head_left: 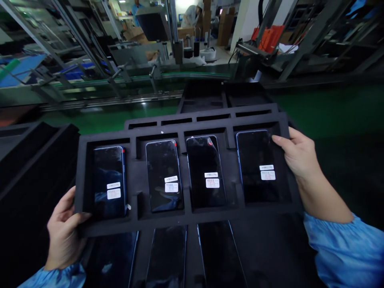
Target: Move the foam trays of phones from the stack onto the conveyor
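Your L grip (pixel 64 228) closed on black foam tray (pixel 192 218) at 8 o'clock edge, R grip (pixel 300 156) closed at 3 o'clock: two-end hold steadies tray. 4 smartphones (pixel 259 160) in separate recesses, kept apart, labels up.

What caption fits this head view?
The left hand and right hand hold a black foam tray of four labelled phones above more phones.

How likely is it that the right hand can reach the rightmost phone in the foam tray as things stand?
Likely yes: the right hand is on the black foam tray beside that phone, and nothing covers its open pocket.
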A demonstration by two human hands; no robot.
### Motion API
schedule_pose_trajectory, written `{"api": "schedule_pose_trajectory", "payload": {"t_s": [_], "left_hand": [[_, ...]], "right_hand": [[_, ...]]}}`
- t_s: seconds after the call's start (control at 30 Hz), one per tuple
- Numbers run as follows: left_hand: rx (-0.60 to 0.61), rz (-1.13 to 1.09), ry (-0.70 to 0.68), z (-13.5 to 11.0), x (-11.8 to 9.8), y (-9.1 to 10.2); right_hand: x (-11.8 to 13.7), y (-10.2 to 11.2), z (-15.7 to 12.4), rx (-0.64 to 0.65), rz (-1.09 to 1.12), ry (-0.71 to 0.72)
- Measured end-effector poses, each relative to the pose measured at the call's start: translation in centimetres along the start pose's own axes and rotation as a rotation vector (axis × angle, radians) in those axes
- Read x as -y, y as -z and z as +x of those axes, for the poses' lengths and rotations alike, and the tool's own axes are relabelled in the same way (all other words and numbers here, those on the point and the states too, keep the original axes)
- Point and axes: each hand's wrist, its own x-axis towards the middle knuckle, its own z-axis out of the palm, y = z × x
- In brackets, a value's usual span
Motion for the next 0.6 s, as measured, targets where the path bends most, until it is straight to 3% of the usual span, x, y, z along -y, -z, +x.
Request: {"api": "schedule_pose_trajectory", "payload": {"t_s": [0.6], "left_hand": [[0.032,0.005,0.03,-0.27,0.0,0.14]], "right_hand": [[-0.42,-0.09,-0.05,-0.03,-0.053,0.017]]}}
